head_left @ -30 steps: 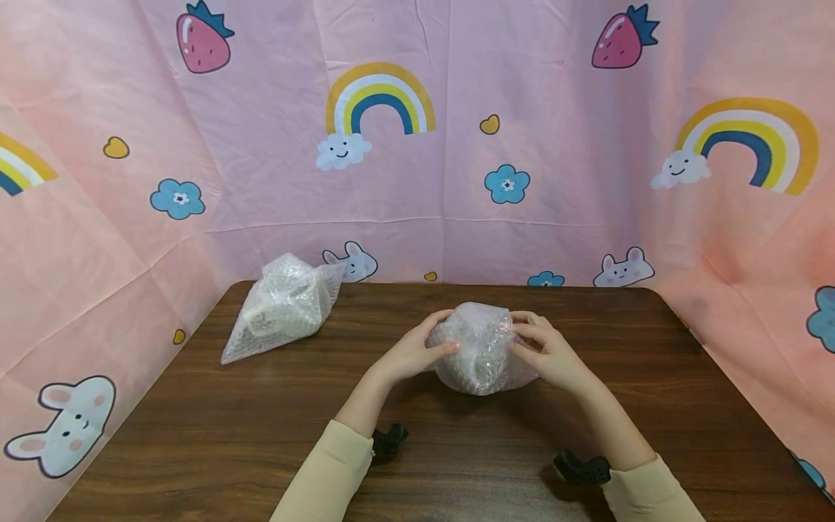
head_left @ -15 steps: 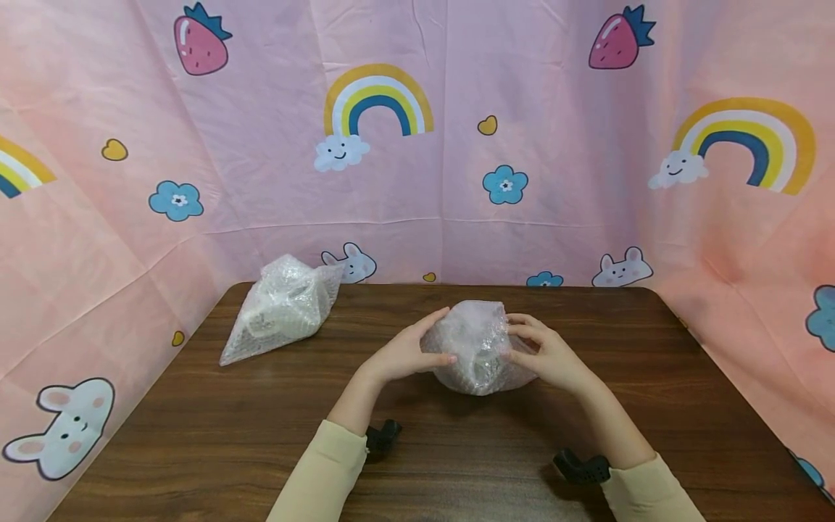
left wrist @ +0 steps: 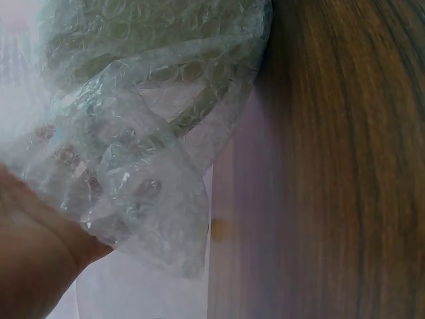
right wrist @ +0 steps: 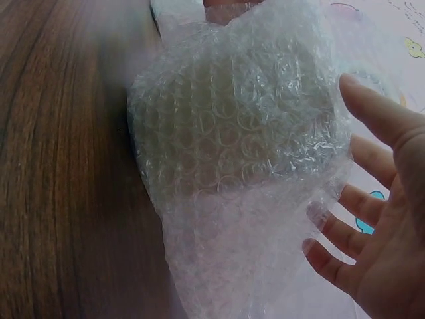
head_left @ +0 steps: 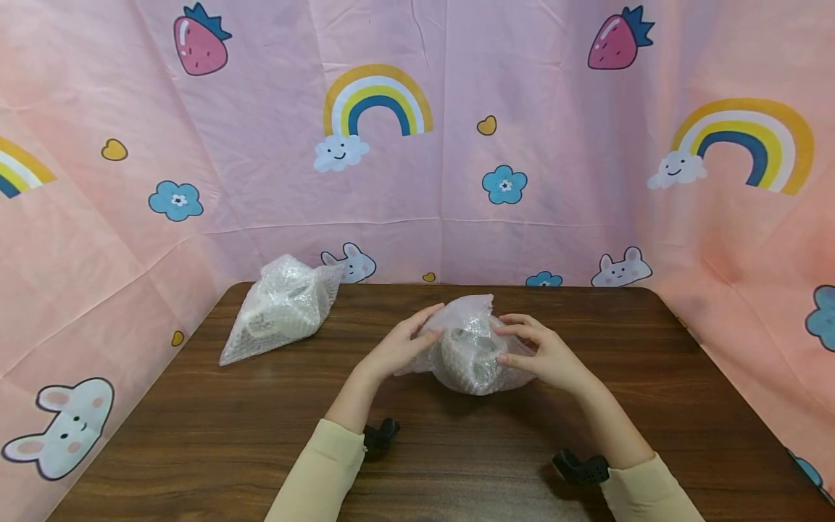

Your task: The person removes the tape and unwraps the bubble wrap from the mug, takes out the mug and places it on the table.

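Observation:
A bubble-wrapped bundle (head_left: 475, 359) rests on the table between both hands. Inside is a rounded, pale thing whose kind the clear wrap blurs. At its upper left, my left hand (head_left: 394, 351) holds a loose fold of the bubble wrap between thumb and fingers. The left wrist view shows part of this hand (left wrist: 40, 249) beside the crumpled film (left wrist: 153, 199), its fingertips mostly hidden. On the other side, my right hand (head_left: 548, 354) has its fingers spread and lightly bent against the bundle. In the right wrist view these fingers (right wrist: 335, 232) touch the wrap's edge without closing around it.
A second bubble-wrapped bundle (head_left: 287, 308) stands at the table's back left. The brown wooden table (head_left: 215, 435) runs back to a pink patterned cloth (head_left: 457, 159). Black wrist mounts (head_left: 580, 467) project below both forearms.
My left hand has shifted slightly left and its thumb has risen. The wrap's upper part has moved left, with a fold spreading at the lower left. My right hand has barely moved.

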Demonstrator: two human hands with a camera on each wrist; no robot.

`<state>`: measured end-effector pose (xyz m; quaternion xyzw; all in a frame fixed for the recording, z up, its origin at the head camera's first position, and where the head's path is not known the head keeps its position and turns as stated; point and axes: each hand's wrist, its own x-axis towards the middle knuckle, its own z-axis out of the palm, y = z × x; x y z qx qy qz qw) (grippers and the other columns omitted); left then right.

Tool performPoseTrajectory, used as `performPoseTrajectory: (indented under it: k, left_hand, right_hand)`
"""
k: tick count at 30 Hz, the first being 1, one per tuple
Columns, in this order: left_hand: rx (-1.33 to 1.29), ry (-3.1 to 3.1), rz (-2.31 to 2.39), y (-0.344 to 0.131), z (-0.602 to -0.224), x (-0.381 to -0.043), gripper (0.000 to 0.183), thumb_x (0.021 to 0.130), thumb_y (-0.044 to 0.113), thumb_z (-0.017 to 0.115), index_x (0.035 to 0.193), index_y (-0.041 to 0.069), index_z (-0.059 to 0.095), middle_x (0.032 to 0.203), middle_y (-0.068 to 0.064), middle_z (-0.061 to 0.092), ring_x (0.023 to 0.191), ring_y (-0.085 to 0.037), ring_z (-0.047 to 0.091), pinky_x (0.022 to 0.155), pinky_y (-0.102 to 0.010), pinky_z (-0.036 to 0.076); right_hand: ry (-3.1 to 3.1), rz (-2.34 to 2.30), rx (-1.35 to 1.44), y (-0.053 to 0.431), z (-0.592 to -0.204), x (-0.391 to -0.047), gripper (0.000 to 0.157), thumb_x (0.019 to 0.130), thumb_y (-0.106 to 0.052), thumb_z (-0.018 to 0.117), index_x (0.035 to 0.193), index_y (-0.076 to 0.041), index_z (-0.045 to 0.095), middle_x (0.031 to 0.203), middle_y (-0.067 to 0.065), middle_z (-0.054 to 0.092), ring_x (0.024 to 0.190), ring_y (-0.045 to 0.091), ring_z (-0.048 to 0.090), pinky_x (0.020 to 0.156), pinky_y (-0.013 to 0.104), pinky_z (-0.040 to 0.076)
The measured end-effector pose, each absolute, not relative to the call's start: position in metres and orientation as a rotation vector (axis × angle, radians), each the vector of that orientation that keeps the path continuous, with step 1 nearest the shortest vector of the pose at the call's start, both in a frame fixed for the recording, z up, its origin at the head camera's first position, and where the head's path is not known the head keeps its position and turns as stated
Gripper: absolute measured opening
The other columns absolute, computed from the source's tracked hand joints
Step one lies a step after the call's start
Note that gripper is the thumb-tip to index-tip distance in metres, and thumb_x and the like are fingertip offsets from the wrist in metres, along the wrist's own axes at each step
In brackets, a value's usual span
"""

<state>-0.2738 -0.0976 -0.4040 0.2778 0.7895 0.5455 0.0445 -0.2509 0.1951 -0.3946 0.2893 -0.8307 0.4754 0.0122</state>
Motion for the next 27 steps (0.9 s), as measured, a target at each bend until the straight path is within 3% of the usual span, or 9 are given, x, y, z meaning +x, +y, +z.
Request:
performPoseTrajectory:
  k: [4, 12, 18, 24, 27]
  left_hand:
    - [0.825, 2.361, 1.775, -0.099, -0.405, -0.276, 0.043, 0.105, 0.022, 0.040, 0.144, 0.006, 0.042, 0.144, -0.013, 0.044, 0.132, -0.029, 0.040, 0.105, -0.049, 0.032]
    - [0.502, 2.438, 1.799, -0.103, -0.406, -0.278, 0.059, 0.103, 0.047, 0.030, 0.143, 0.005, 0.045, 0.144, -0.015, 0.043, 0.133, -0.031, 0.037, 0.107, -0.051, 0.029]
    - [0.388, 2.421, 1.855, -0.111, -0.412, -0.284, 0.057, 0.105, 0.040, 0.030, 0.139, -0.003, 0.046, 0.148, -0.022, 0.035, 0.138, -0.036, 0.027, 0.111, -0.050, 0.019]
    - [0.317, 2.341, 1.860, -0.115, -0.400, -0.275, 0.060, 0.107, 0.033, 0.028, 0.141, -0.016, 0.028, 0.149, -0.031, 0.023, 0.139, -0.042, 0.017, 0.112, -0.051, 0.014]
    - [0.301, 2.351, 1.813, -0.116, -0.396, -0.271, 0.061, 0.107, 0.032, 0.026, 0.141, -0.018, 0.025, 0.149, -0.032, 0.019, 0.139, -0.044, 0.014, 0.112, -0.052, 0.012]
  right_hand:
    - [-2.601, 1.472, 0.898, 0.195, -0.394, -0.251, 0.043, 0.083, -0.026, 0.076, 0.124, -0.014, 0.065, 0.142, 0.007, 0.044, 0.130, 0.034, 0.040, 0.100, 0.058, 0.034]
    - [-2.612, 1.488, 0.888, 0.195, -0.393, -0.249, 0.046, 0.084, -0.025, 0.076, 0.125, -0.010, 0.064, 0.142, 0.008, 0.043, 0.129, 0.034, 0.041, 0.101, 0.058, 0.034]
    - [-2.611, 1.496, 0.878, 0.195, -0.394, -0.248, 0.044, 0.084, -0.025, 0.076, 0.124, -0.010, 0.064, 0.143, 0.010, 0.042, 0.130, 0.035, 0.040, 0.101, 0.057, 0.034]
    - [-2.593, 1.489, 0.899, 0.195, -0.396, -0.250, 0.043, 0.084, -0.024, 0.076, 0.123, -0.010, 0.065, 0.141, 0.009, 0.044, 0.130, 0.034, 0.040, 0.103, 0.054, 0.033]
    - [-2.588, 1.480, 0.902, 0.195, -0.395, -0.250, 0.042, 0.083, -0.024, 0.076, 0.122, -0.011, 0.065, 0.140, 0.008, 0.045, 0.129, 0.034, 0.041, 0.103, 0.053, 0.033]
